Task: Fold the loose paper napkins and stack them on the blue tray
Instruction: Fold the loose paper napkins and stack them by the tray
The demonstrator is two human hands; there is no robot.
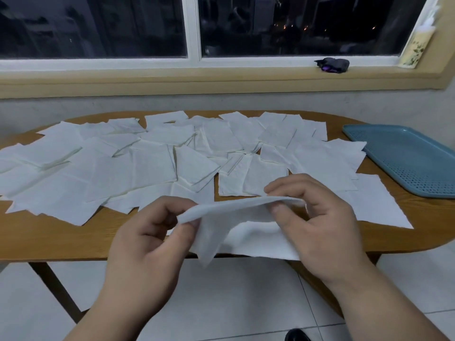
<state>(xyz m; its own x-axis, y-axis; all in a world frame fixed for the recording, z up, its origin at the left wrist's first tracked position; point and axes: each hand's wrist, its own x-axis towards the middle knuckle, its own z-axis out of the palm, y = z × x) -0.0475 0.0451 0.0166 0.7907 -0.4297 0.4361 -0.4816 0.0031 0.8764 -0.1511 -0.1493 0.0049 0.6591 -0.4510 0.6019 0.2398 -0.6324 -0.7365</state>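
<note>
Home, prob. a dining corner in an apt. Wood table (61,237) w/ rounded ends under the fingers (290,190). Big white-framed window (98,25) well beyond them, night outside w/ small distant lights (306,27). Tan sill (172,80) below it, w/ a small dark bundle (332,63) up right of the fingers. White tile floor (246,303) beneath them.

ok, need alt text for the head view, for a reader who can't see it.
A left hand and right hand pinch one white napkin by its upper edge at the near edge of a wooden table. Many loose napkins lie overlapping across the table, and a blue tray with nothing visible on it sits at the far right.
</note>
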